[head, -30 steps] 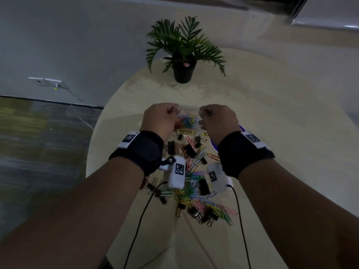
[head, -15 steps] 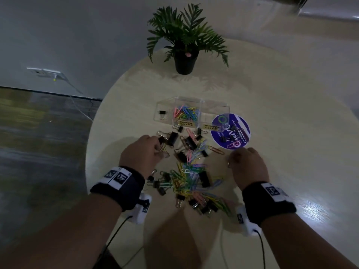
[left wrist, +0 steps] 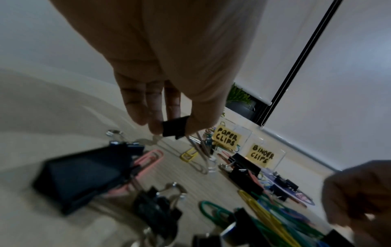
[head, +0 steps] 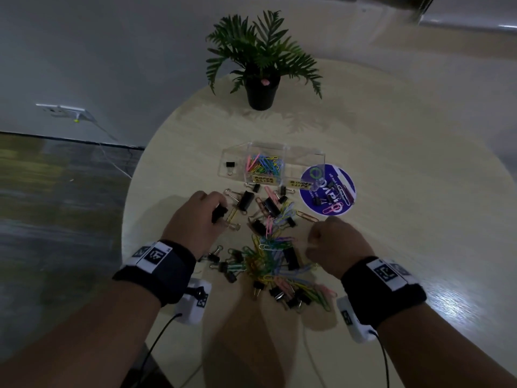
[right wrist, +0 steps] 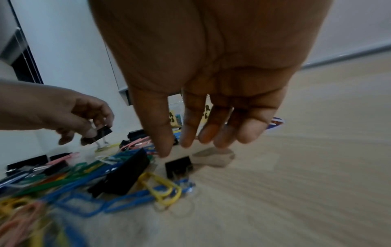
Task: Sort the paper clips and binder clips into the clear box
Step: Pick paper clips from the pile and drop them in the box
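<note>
A binder clip (left wrist: 175,127) is pinched in the left hand (head: 195,219) above the pile (head: 274,264). The right hand (right wrist: 211,83) hovers loose-fingered, empty, over another clip (right wrist: 178,166).

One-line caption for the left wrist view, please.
Left hand pinches a small black binder clip above scattered coloured clips, facing the yellow "PAPER CLIPS" label.

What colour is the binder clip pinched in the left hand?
Black, with silvery wire handles. The binder clip in the left hand shows best in the left wrist view.
</note>
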{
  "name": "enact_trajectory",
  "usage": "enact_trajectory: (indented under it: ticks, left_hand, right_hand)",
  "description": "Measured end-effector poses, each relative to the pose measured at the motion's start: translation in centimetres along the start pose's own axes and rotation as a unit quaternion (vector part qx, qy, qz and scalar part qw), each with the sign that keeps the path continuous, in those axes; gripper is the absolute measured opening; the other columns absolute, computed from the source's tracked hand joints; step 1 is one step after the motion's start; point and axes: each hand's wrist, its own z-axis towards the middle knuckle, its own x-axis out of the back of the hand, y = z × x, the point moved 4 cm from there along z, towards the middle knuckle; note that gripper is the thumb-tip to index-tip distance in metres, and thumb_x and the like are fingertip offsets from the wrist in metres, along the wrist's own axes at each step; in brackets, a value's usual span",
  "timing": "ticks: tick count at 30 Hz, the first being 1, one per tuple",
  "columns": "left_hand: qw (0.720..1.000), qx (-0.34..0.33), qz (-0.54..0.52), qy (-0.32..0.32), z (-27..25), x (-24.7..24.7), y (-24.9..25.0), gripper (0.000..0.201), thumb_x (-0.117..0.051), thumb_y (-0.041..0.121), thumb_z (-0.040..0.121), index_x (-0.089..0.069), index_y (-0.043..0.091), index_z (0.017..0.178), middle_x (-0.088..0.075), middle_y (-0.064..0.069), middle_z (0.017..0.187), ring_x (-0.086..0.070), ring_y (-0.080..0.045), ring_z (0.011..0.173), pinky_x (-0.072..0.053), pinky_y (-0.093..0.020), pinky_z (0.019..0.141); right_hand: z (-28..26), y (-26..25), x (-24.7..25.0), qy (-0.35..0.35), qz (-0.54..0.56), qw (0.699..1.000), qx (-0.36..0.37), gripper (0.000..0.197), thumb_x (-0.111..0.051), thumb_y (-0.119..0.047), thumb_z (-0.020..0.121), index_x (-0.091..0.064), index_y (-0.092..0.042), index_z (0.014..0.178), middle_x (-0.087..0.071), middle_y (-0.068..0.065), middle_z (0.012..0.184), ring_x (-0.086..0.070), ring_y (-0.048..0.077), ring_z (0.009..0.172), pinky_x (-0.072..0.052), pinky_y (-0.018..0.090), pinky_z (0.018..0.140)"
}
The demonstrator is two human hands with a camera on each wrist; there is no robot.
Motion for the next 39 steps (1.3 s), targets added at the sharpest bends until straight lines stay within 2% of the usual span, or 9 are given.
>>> enact_trajectory:
  ticks: [3,7,11,19,22,24,28,33,39]
  left_hand:
    - [0.999,-0.002,-0.022,-0.046,-1.5,-0.2,-0.5,0.023,-0.068,0.024,0.082,-0.055,0.034,0.098,-0.054,0.003,0.092,-0.058,-0.017,0.075,-0.051,-0.032,0.067]
    - [0.998,-0.040,0.030,-0.031,-1.6,-0.3,0.0,0.012,-0.066,0.041,0.084,-0.061,0.033,0.093,-0.052,0.006,0.091,-0.054,-0.014,0.085,-0.050,-0.032,0.071]
    - [0.998,0.015,0.054,-0.003,0.8,-0.6,0.4,0.026,-0.067,0.044,0.083,-0.062,0.022,0.097,-0.055,0.001,0.095,-0.051,-0.022,0.092,-0.049,-0.039,0.078]
    - [0.994,0.051,0.042,-0.084,1.6,-1.4,0.8,0.004,-0.063,0.013,0.083,-0.061,0.017,0.085,-0.060,-0.006,0.093,-0.058,-0.027,0.087,-0.046,-0.034,0.073]
    - [0.999,-0.004,0.006,-0.048,1.0,-0.5,1.0,0.015,-0.062,0.010,0.084,-0.062,0.023,0.092,-0.063,0.003,0.084,-0.060,-0.020,0.083,-0.046,-0.030,0.069]
    - [0.992,-0.124,0.023,-0.016,0.0,-0.1,2.6,0.017,-0.063,0.012,0.085,-0.070,0.022,0.097,-0.064,0.003,0.086,-0.056,-0.018,0.084,-0.041,-0.027,0.071]
    - [0.950,-0.270,0.130,-0.087,-2.3,-3.0,4.6,0.016,-0.066,0.019,0.079,-0.073,0.027,0.090,-0.065,0.004,0.085,-0.054,-0.024,0.083,-0.044,-0.034,0.065]
    - [0.954,-0.256,0.133,-0.075,-3.2,-3.6,4.3,0.015,-0.079,0.022,0.071,-0.071,0.025,0.084,-0.063,0.002,0.080,-0.056,-0.026,0.077,-0.045,-0.035,0.061]
    - [0.958,-0.210,0.148,-0.127,-2.8,-3.5,4.4,0.013,-0.069,0.021,0.083,-0.058,0.016,0.087,-0.058,-0.003,0.090,-0.051,-0.025,0.089,-0.036,-0.033,0.070]
  right_hand:
    - [1.3,-0.6,1.1,0.095,0.038,0.995,0.011,0.027,-0.067,-0.027,0.075,-0.061,-0.021,0.101,-0.054,0.006,0.107,-0.057,0.029,0.096,-0.046,0.033,0.079]
    - [2.9,-1.4,0.5,0.078,0.022,0.997,0.019,0.019,-0.064,-0.022,0.081,-0.060,-0.014,0.098,-0.054,0.010,0.109,-0.056,0.032,0.098,-0.046,0.034,0.080]
    - [3.1,-1.1,0.2,0.066,0.020,0.998,0.008,0.012,-0.059,-0.020,0.084,-0.064,-0.012,0.091,-0.055,0.013,0.108,-0.057,0.035,0.095,-0.048,0.037,0.080]
    - [1.0,0.1,0.6,0.044,0.035,0.998,-0.002,0.009,-0.062,-0.023,0.084,-0.064,-0.027,0.092,-0.065,0.001,0.101,-0.060,0.025,0.094,-0.046,0.030,0.076]
    - [0.4,-2.0,0.8,0.082,0.067,0.989,0.105,0.008,-0.067,-0.017,0.080,-0.069,-0.022,0.086,-0.059,0.002,0.094,-0.057,0.022,0.083,-0.044,0.030,0.072]
    - [0.1,-3.7,0.2,0.063,0.043,0.982,0.173,0.008,-0.067,-0.014,0.078,-0.068,-0.018,0.085,-0.058,0.005,0.093,-0.056,0.025,0.083,-0.044,0.033,0.073]
    - [0.5,-5.0,-1.3,0.033,-0.047,0.980,0.190,0.012,-0.059,-0.012,0.078,-0.064,-0.017,0.087,-0.060,0.009,0.097,-0.054,0.033,0.089,-0.045,0.039,0.074]
    - [0.8,-3.7,-1.4,0.011,-0.026,0.994,0.108,0.013,-0.058,-0.017,0.077,-0.055,-0.024,0.088,-0.063,0.003,0.096,-0.056,0.028,0.092,-0.046,0.034,0.071]
    - [0.5,-3.1,-1.2,-0.001,-0.027,0.994,0.107,0.015,-0.059,-0.015,0.081,-0.062,-0.021,0.094,-0.055,0.005,0.102,-0.054,0.027,0.096,-0.042,0.032,0.074]
